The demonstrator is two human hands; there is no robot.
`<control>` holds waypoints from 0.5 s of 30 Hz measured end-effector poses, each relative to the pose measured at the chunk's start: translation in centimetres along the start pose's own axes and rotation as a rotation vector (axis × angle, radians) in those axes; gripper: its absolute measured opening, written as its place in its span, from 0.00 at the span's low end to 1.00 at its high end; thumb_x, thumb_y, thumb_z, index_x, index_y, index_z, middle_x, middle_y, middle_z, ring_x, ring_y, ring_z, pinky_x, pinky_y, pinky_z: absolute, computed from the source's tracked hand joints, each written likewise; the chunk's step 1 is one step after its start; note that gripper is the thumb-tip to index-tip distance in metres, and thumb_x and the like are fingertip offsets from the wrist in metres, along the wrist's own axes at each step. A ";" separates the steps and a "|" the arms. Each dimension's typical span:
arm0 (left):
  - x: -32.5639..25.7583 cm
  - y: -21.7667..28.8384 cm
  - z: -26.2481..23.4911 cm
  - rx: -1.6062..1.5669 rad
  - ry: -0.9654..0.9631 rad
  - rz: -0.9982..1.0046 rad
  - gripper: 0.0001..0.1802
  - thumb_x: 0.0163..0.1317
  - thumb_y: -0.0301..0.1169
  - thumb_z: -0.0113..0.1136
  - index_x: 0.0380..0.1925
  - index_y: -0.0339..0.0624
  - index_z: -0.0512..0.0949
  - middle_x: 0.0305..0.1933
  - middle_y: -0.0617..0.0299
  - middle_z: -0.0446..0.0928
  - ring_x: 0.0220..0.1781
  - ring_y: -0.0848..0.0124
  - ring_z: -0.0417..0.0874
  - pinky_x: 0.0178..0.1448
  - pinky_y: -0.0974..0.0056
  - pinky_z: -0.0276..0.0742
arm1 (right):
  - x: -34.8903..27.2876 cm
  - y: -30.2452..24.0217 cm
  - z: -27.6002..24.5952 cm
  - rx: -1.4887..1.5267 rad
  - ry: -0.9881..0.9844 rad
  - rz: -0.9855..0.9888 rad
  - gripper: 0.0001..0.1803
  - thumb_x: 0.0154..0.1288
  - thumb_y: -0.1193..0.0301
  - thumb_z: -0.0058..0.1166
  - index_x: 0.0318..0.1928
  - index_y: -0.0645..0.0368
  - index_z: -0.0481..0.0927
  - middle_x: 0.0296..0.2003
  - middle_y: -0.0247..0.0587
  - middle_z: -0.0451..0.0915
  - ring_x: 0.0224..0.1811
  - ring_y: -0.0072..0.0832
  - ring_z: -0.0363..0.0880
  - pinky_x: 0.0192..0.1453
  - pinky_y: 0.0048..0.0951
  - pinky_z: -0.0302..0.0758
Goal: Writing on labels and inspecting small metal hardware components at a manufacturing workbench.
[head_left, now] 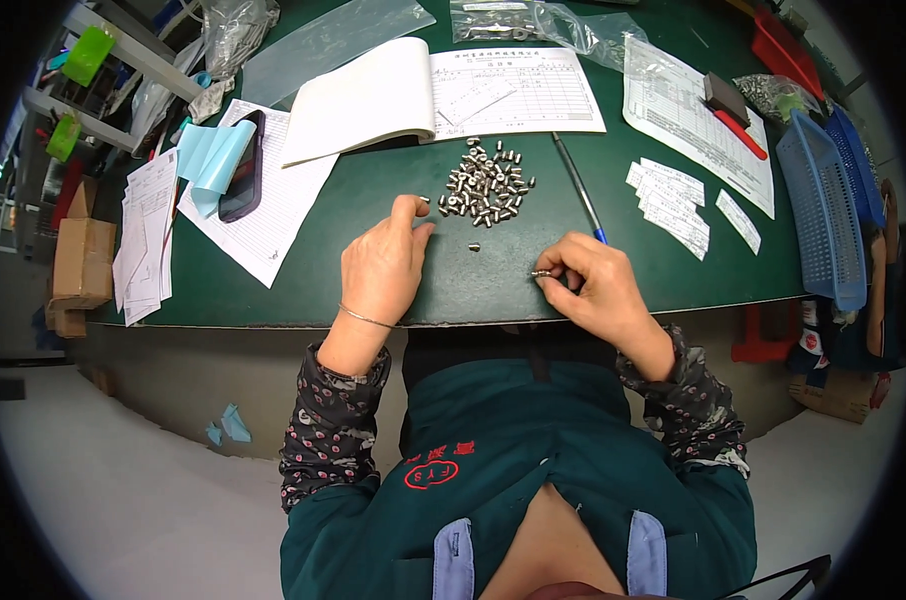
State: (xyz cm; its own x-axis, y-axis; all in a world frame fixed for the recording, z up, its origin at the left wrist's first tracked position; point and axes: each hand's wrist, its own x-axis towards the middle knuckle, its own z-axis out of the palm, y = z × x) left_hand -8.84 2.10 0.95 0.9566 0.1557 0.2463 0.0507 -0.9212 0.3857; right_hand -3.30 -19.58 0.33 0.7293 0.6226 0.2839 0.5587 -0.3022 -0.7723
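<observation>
A loose pile of small, shiny metal cylindrical parts (485, 185) lies on the green tabletop in front of me. One single part (474, 247) rests apart, on the near side of the pile. My left hand (383, 258) is left of the pile with its fingers curled; a small metal part (425, 199) shows at its fingertips. To the right of the lone part, my right hand (595, 283) pinches small metal parts (542, 273) between thumb and forefinger, just above the table. Its other fingers are folded in.
Beyond the pile lies an open form book (363, 98). A pen (579, 185) and paper slips (671, 205) are to the right, near a blue basket (821, 210). At left, a phone (243, 170) lies on lined paper (273, 225). The table's front edge (473, 325) runs close to me.
</observation>
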 end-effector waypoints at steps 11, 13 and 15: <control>2.1 -0.5 -0.3 -0.013 -0.004 -0.176 0.10 0.57 0.33 0.52 0.38 0.47 0.67 0.21 0.51 0.75 0.28 0.51 0.77 0.29 0.52 0.70 | 4.3 -2.0 3.4 -0.325 0.004 -0.194 0.05 0.45 0.76 0.52 0.26 0.58 0.73 0.24 0.38 0.72 0.28 0.37 0.74 0.30 0.36 0.71; 2.8 -0.8 -0.3 -0.020 -0.042 -0.181 0.09 0.58 0.33 0.50 0.38 0.48 0.67 0.23 0.52 0.76 0.29 0.52 0.77 0.29 0.52 0.70 | 4.5 -1.9 3.6 -0.391 -0.021 -0.192 0.04 0.45 0.76 0.52 0.26 0.58 0.73 0.24 0.38 0.71 0.29 0.37 0.74 0.30 0.36 0.71; 3.3 -0.5 -0.5 -0.019 -0.045 -0.145 0.09 0.57 0.33 0.51 0.38 0.49 0.69 0.22 0.53 0.75 0.28 0.53 0.77 0.29 0.53 0.70 | 4.5 -1.8 3.5 -0.403 -0.045 -0.174 0.04 0.45 0.76 0.51 0.26 0.58 0.73 0.23 0.38 0.70 0.30 0.37 0.74 0.30 0.37 0.71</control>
State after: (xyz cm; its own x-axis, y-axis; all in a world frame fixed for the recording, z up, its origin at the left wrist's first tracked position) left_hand -5.81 3.27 1.99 0.9516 0.2704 0.1464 0.1846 -0.8832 0.4311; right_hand -2.46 -13.67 1.01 0.5982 0.7167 0.3584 0.7873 -0.4422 -0.4297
